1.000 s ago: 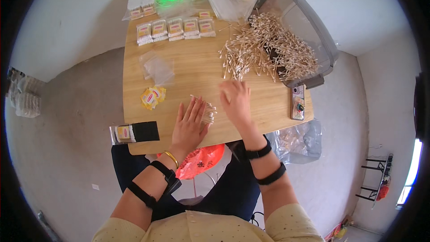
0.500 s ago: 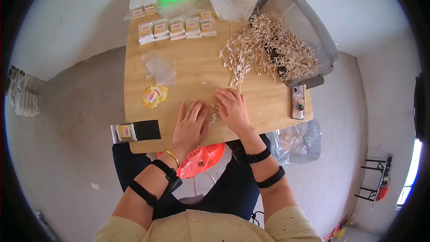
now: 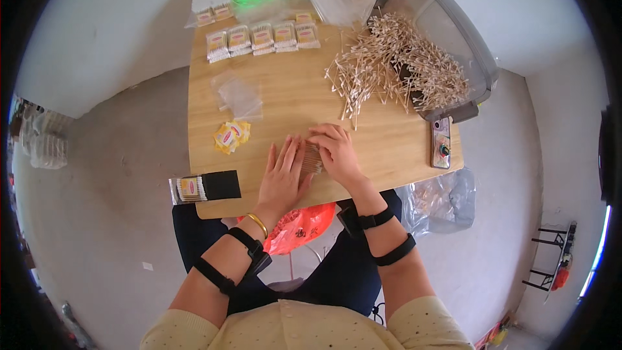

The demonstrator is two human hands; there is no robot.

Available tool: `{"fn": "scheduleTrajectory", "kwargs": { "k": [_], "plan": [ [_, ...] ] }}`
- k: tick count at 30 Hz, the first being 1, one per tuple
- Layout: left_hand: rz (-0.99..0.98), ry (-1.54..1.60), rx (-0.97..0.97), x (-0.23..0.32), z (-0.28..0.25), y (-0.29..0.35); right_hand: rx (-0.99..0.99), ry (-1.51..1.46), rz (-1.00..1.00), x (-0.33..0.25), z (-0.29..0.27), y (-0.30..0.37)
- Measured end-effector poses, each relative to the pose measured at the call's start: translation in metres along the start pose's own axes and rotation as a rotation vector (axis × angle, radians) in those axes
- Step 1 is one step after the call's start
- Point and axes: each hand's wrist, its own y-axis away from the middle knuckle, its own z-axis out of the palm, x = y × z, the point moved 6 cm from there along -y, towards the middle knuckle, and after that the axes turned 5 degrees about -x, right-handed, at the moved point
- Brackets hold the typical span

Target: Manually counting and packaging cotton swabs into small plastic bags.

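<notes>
A small row of cotton swabs (image 3: 312, 159) lies side by side on the table between my two hands. My left hand (image 3: 282, 172) rests along their left side with its fingers stretched out, covering part of the row. At the far right end of the row, the fingers of my right hand (image 3: 337, 156) are bent and pressed together on the swabs; their tips are partly hidden. Farther off, a big loose heap of cotton swabs (image 3: 389, 68) spills from a tipped grey plastic bin (image 3: 463, 45).
Yellow printed cards (image 3: 231, 136) and clear bags (image 3: 240, 96) lie left. A black holder (image 3: 221, 186) with a filled pack (image 3: 191, 188) sits at the near-left edge. Filled swab packs (image 3: 262, 37) line the back. A phone (image 3: 441, 143) lies right; a red bag (image 3: 295, 230) hangs below.
The view has shifted slightly, moving the table right and up in the picture. My left hand has drawn closer to my right, its fingers nearer together over the swabs.
</notes>
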Motion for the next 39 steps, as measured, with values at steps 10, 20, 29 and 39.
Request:
{"fn": "scheduleTrajectory", "kwargs": {
  "k": [10, 20, 29, 39],
  "plan": [
    [0.003, -0.055, -0.031, 0.002, 0.006, -0.002, 0.157, 0.027, 0.303, 0.001, -0.018, 0.046],
    [0.007, -0.044, 0.012, 0.004, -0.001, -0.010, 0.124, 0.040, 0.436, 0.014, -0.010, 0.036],
    [0.010, 0.026, 0.054, -0.007, -0.014, 0.002, 0.293, -0.278, 0.371, -0.005, -0.015, 0.045],
    [-0.012, -0.173, -0.029, -0.034, 0.012, -0.001, 0.184, -0.404, 0.266, -0.038, 0.038, 0.012]
  ]
}}
